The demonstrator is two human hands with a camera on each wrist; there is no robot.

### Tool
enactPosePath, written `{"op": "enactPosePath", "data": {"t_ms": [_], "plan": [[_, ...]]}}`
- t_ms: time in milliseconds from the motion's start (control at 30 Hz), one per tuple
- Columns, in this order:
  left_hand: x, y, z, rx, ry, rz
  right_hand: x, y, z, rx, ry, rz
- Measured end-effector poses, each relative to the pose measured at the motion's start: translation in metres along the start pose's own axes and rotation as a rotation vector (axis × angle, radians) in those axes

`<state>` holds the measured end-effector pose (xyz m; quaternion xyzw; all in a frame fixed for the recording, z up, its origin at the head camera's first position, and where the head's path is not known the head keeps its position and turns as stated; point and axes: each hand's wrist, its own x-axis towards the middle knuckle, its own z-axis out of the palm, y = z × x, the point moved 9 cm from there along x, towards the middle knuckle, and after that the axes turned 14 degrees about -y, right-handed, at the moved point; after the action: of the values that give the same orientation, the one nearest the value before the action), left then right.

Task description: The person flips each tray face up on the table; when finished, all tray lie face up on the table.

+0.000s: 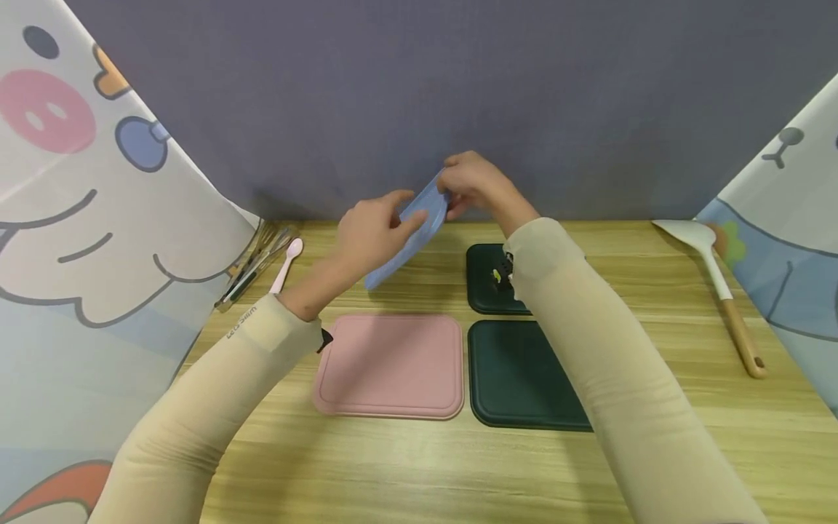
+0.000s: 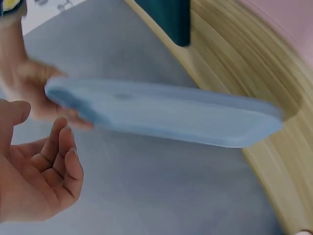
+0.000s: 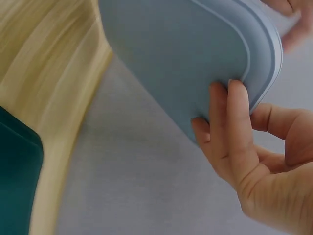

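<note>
A light blue cutting board [image 1: 402, 256] with rounded corners is held up, tilted, above the back of the table. My right hand [image 1: 476, 182] grips its upper corner; in the right wrist view the fingers of this hand [image 3: 244, 166] lie on the grooved face, with the thumb behind. Close to the board's near side is my left hand [image 1: 369, 234]. The left wrist view shows that hand [image 2: 41, 178] loosely curled and apart from the board [image 2: 166, 115]. Below lie a pink board [image 1: 393, 364] and a dark green board [image 1: 517, 371].
Behind the larger green board lies a smaller dark green one [image 1: 481, 291], partly hidden by my right sleeve. Metal utensils [image 1: 252, 269] and a pink spoon [image 1: 286, 266] lie at the left. A white turner [image 1: 713, 269] with a wooden handle is at the right. A grey wall [image 1: 327, 109] borders the table's back.
</note>
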<state>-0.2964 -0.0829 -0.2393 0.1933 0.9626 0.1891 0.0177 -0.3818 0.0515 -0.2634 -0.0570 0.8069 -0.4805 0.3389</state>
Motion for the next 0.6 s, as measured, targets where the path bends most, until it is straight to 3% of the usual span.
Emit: {"op": "enactPosePath", "data": {"t_ms": [167,367,500,600], "plan": [[0.001,-0.045,0.001,-0.105,-0.08,-0.105,0.003,0.022,-0.009,0.075,0.003,-0.015],[-0.003,-0.111,0.029,-0.177,-0.287,-0.242,0.004,0.038,-0.015,0.152,0.006,-0.059],[-0.013,-0.148,0.06,-0.428,-0.472,-0.326,0.005,0.047,-0.018,0.18,0.012,-0.076],[-0.022,-0.164,0.078,-0.628,-0.548,-0.382,0.007,0.055,-0.017,0.22,0.01,-0.08]]}}
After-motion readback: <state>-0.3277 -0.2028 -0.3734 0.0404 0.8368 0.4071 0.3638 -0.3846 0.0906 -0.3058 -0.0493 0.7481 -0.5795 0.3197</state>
